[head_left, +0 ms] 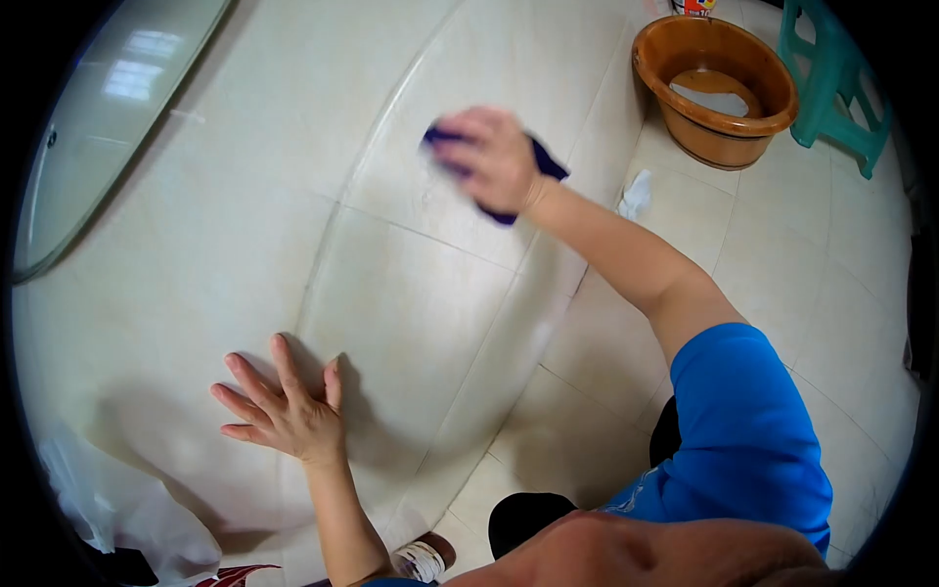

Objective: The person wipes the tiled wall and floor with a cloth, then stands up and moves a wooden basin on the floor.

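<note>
The person's right hand grips a dark purple cloth, bunched under its fingers over the pale tiled surface. The left hand — fingers splayed, holding nothing — rests on that surface; a brown basin stands well right of the cloth-holding fingers.

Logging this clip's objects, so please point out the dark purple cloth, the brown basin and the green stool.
Dark purple cloth (549,159): head view, on its rightmost visible flap.
Brown basin (722,147): head view, on its outer wall.
Green stool (827,78): head view, on its side.
</note>
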{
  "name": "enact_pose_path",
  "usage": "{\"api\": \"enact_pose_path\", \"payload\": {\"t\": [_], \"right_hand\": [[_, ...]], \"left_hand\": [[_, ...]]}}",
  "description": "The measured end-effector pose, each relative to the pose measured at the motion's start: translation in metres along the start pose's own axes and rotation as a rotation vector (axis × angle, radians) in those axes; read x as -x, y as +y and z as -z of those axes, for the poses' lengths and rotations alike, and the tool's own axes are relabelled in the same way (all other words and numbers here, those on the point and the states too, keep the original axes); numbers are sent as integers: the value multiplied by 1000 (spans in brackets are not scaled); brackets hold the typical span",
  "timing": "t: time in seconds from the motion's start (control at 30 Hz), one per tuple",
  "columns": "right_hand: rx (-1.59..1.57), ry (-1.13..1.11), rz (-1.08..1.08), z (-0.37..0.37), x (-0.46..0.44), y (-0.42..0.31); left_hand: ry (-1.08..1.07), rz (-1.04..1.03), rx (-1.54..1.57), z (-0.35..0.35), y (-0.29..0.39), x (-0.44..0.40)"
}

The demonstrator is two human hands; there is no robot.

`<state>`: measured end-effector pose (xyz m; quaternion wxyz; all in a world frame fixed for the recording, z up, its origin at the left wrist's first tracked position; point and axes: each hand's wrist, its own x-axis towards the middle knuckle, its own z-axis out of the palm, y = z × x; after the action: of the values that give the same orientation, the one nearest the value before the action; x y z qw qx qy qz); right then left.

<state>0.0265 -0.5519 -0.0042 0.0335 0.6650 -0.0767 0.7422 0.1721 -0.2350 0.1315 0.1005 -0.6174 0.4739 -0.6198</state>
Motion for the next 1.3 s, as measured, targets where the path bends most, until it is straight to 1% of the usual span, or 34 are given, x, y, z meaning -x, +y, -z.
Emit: {"api": "enact_pose_path", "payload": {"t": [0.03,0.1,0.13,0.2,0.27,0.3,0.33,0.37,0.4,0.47,0.53,0.6,0.67,0.7,0.73,0.8,0.87,0.97,1.0,1.1,1.17,1.2,1.3], "right_hand": [[94,83,-129,1,8,18],[212,307,-483,-1,27,48],[310,330,-672,0,35,52],[361,283,-681,-5,57,26],[208,185,-639,-13,69,-38],[151,85,-594,-15,78,-73],[64,8,-488,-15,84,-102],[-54,-56,-324,-18,92,-119],[-129,-71,-148,-14,88,-128],[-228,-73,-73,-15,78,-106],[-29,-55,-182,-14,58,-65],[123,204,-431,-7,49,-16],[284,339,-556,-1,66,33],[332,351,-699,4,88,60],[383,359,-844,4,119,72],[450,366,-1014,0,162,57],[404,283,-1048,-6,175,-2],[153,155,-966,-8,172,-121],[73,105,-926,-5,169,-142],[53,113,-891,-8,175,-124],[97,149,-852,-6,172,-90],[143,203,-840,-4,170,-69],[268,255,-865,2,175,-13]], "left_hand": [[12,0,-9,0,0,-1],[2,2,2,1,-1,-1],[3,11,13,2,0,-1],[2,14,17,2,0,-1],[4,20,28,1,1,1],[4,21,19,0,0,1],[8,22,10,-1,0,0],[7,11,15,0,0,1],[10,12,12,0,0,1],[12,5,9,-1,0,-1],[8,4,4,-1,-1,0],[5,-10,-2,-3,-1,1],[49,-5,5,-3,-1,0],[41,-7,-16,0,1,-2],[39,-16,-16,-1,1,-2],[52,-12,-15,0,1,-2],[63,-22,-14,-1,1,-3],[73,-36,-14,0,3,-3],[79,-40,-22,1,4,-4],[85,-60,-73,-1,4,-5],[87,-73,-81,-4,0,-3],[72,-77,-76,-4,0,-2],[75,-54,-90,-2,2,-2]]}}
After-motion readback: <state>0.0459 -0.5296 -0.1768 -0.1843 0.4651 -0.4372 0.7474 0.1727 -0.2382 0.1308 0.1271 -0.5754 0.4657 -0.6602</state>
